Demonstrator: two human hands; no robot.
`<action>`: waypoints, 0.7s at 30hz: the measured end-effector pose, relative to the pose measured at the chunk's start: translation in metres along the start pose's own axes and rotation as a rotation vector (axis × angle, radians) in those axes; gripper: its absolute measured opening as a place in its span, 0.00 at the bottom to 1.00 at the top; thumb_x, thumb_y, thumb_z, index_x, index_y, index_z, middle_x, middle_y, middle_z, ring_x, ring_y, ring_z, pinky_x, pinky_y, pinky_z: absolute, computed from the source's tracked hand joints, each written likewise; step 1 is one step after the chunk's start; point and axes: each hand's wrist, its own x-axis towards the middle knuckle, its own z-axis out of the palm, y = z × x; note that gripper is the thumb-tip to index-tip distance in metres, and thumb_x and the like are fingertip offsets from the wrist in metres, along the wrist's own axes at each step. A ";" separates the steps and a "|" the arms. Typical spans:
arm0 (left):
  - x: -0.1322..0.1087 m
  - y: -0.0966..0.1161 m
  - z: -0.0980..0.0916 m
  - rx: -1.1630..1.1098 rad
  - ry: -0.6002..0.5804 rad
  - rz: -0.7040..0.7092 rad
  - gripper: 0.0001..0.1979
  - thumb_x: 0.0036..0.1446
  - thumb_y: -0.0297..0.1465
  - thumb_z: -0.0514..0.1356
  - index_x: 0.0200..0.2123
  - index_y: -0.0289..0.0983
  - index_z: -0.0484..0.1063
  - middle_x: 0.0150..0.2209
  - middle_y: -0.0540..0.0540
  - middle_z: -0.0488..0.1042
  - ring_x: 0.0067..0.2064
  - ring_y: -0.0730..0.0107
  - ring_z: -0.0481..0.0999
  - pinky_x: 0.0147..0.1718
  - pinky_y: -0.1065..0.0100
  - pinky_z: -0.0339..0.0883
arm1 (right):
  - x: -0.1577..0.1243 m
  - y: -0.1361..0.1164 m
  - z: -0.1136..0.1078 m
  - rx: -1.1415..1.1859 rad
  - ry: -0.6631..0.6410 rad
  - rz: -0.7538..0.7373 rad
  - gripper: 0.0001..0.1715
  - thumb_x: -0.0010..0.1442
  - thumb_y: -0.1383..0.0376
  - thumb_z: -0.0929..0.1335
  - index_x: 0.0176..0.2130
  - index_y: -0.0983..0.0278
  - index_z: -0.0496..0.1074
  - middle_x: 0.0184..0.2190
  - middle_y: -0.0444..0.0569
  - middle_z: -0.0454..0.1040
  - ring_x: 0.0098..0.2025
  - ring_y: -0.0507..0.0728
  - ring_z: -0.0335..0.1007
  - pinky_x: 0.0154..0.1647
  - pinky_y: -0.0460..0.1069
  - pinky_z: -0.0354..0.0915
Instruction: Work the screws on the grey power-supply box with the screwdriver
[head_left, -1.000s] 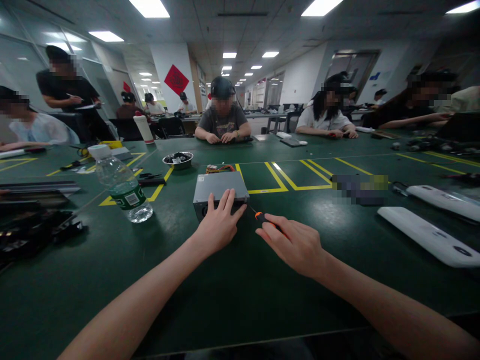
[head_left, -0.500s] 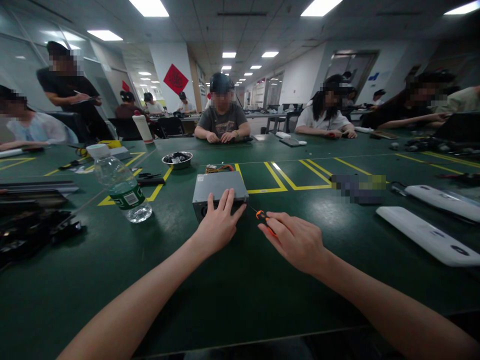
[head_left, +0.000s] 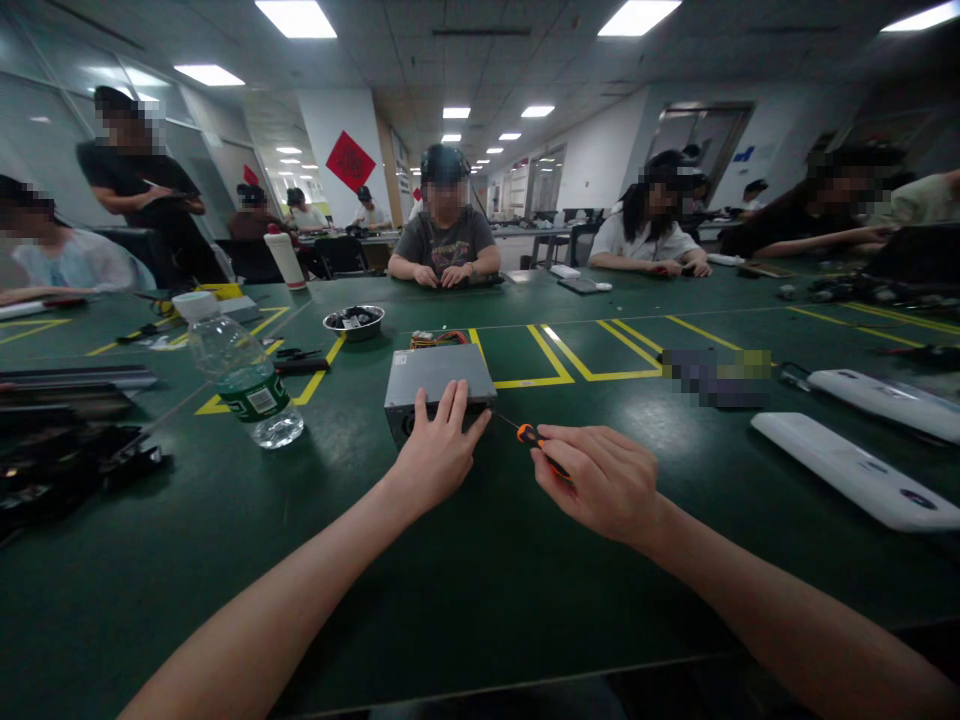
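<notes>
A grey metal computer power supply (head_left: pixel 435 368) sits on the green table in front of me, a bundle of coloured cables (head_left: pixel 441 339) behind it. My left hand (head_left: pixel 435 440) rests on its top and near face, fingers stretched out and spread, thumb by the right edge. In my right hand (head_left: pixel 604 475) is an orange and black screwdriver (head_left: pixel 531 436), its fingers closed round the handle. The thin shaft points left at the power supply's near right corner. Whether the tip touches there I cannot tell.
A water bottle (head_left: pixel 251 385) stands left of the power supply, a metal bowl (head_left: pixel 354 321) of small dark parts behind it. White casings (head_left: pixel 862 470) lie at right, dark parts (head_left: pixel 82 470) at left. Yellow tape (head_left: pixel 536 382) marks the table. A person (head_left: pixel 446 235) sits opposite.
My right hand has shifted slightly right, and its grip on the screwdriver handle has changed, with more of the handle showing. My left hand and the power supply have stayed put.
</notes>
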 end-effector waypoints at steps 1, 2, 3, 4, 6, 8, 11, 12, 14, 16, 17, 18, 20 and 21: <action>0.000 0.000 0.000 -0.002 -0.001 -0.003 0.27 0.53 0.30 0.53 0.58 0.42 0.54 0.62 0.35 0.48 0.63 0.46 0.46 0.54 0.39 0.45 | 0.000 0.000 0.000 0.009 0.005 -0.005 0.10 0.53 0.70 0.67 0.38 0.64 0.64 0.34 0.48 0.77 0.31 0.51 0.73 0.33 0.46 0.66; 0.000 0.000 -0.001 -0.005 -0.005 -0.005 0.28 0.53 0.30 0.53 0.58 0.42 0.54 0.62 0.36 0.48 0.63 0.46 0.46 0.54 0.39 0.45 | -0.001 0.000 -0.001 0.018 0.010 -0.010 0.10 0.53 0.70 0.67 0.37 0.64 0.64 0.33 0.48 0.77 0.31 0.51 0.73 0.33 0.46 0.66; -0.001 0.000 -0.001 -0.009 -0.011 -0.003 0.28 0.53 0.30 0.54 0.58 0.42 0.54 0.62 0.36 0.48 0.63 0.47 0.46 0.54 0.39 0.45 | -0.001 0.000 -0.001 0.027 0.015 -0.015 0.10 0.52 0.70 0.67 0.37 0.64 0.65 0.33 0.48 0.77 0.31 0.51 0.73 0.33 0.46 0.66; -0.001 -0.001 -0.002 -0.014 -0.015 0.002 0.28 0.53 0.30 0.54 0.58 0.43 0.53 0.62 0.36 0.48 0.63 0.47 0.46 0.54 0.39 0.45 | -0.001 0.000 -0.001 0.036 0.020 -0.017 0.10 0.52 0.71 0.67 0.37 0.64 0.65 0.32 0.48 0.77 0.31 0.51 0.73 0.33 0.46 0.66; -0.001 -0.003 -0.005 -0.032 -0.023 0.021 0.28 0.53 0.29 0.54 0.58 0.44 0.54 0.63 0.37 0.48 0.63 0.48 0.45 0.54 0.40 0.46 | -0.001 0.000 -0.001 0.052 0.031 -0.016 0.10 0.52 0.71 0.67 0.37 0.64 0.65 0.32 0.48 0.77 0.31 0.51 0.73 0.32 0.46 0.67; -0.001 -0.008 -0.008 -0.064 -0.031 0.051 0.27 0.53 0.27 0.53 0.57 0.45 0.55 0.63 0.38 0.47 0.63 0.49 0.45 0.54 0.42 0.48 | -0.001 0.001 0.000 0.062 0.036 -0.014 0.10 0.52 0.71 0.67 0.37 0.64 0.65 0.32 0.48 0.77 0.31 0.51 0.73 0.32 0.46 0.67; 0.002 -0.020 -0.011 -0.133 -0.047 0.041 0.24 0.54 0.26 0.49 0.56 0.39 0.55 0.62 0.38 0.50 0.62 0.55 0.51 0.54 0.49 0.52 | -0.001 0.000 0.002 0.069 0.033 -0.029 0.10 0.52 0.71 0.67 0.37 0.64 0.64 0.33 0.49 0.77 0.31 0.51 0.73 0.32 0.46 0.67; 0.003 -0.025 -0.012 -0.155 -0.045 0.004 0.24 0.55 0.26 0.48 0.56 0.37 0.55 0.61 0.37 0.52 0.61 0.56 0.55 0.54 0.52 0.54 | -0.001 0.000 0.003 0.075 0.025 -0.039 0.10 0.53 0.71 0.67 0.38 0.64 0.64 0.34 0.50 0.76 0.32 0.51 0.73 0.33 0.46 0.68; 0.005 -0.034 -0.011 -0.187 -0.049 -0.059 0.24 0.56 0.28 0.47 0.57 0.34 0.53 0.61 0.36 0.53 0.59 0.57 0.57 0.52 0.55 0.57 | -0.001 -0.002 0.006 0.091 0.000 -0.072 0.10 0.54 0.71 0.67 0.38 0.65 0.64 0.35 0.52 0.76 0.33 0.52 0.73 0.33 0.46 0.68; 0.007 -0.042 -0.008 -0.192 -0.048 -0.106 0.26 0.57 0.29 0.48 0.59 0.32 0.51 0.60 0.36 0.55 0.60 0.57 0.56 0.54 0.56 0.55 | -0.002 -0.004 0.009 0.114 -0.028 -0.111 0.11 0.54 0.71 0.67 0.39 0.66 0.64 0.37 0.54 0.75 0.35 0.52 0.73 0.35 0.47 0.69; 0.007 -0.045 -0.006 -0.182 -0.049 -0.117 0.26 0.57 0.30 0.48 0.59 0.32 0.52 0.60 0.36 0.56 0.60 0.56 0.56 0.54 0.54 0.54 | -0.002 -0.005 0.010 0.126 -0.035 -0.129 0.11 0.54 0.71 0.67 0.39 0.66 0.64 0.38 0.55 0.75 0.36 0.53 0.73 0.36 0.47 0.69; 0.008 -0.047 -0.004 -0.170 -0.058 -0.118 0.25 0.57 0.32 0.48 0.58 0.34 0.53 0.60 0.36 0.56 0.60 0.55 0.56 0.55 0.52 0.52 | -0.002 -0.006 0.011 0.137 -0.038 -0.140 0.11 0.55 0.71 0.67 0.40 0.66 0.63 0.38 0.55 0.75 0.37 0.53 0.73 0.37 0.47 0.69; 0.008 -0.049 -0.001 -0.157 -0.070 -0.113 0.25 0.57 0.33 0.49 0.58 0.35 0.53 0.60 0.37 0.56 0.61 0.55 0.55 0.55 0.51 0.52 | -0.002 -0.008 0.012 0.149 -0.034 -0.149 0.11 0.55 0.71 0.67 0.40 0.67 0.63 0.39 0.56 0.75 0.39 0.53 0.72 0.39 0.48 0.69; 0.008 -0.049 0.000 -0.151 -0.073 -0.112 0.25 0.57 0.33 0.49 0.58 0.35 0.53 0.60 0.37 0.56 0.61 0.55 0.54 0.55 0.51 0.52 | -0.002 -0.008 0.013 0.153 -0.031 -0.149 0.11 0.55 0.71 0.67 0.40 0.67 0.63 0.39 0.56 0.74 0.39 0.53 0.72 0.39 0.48 0.69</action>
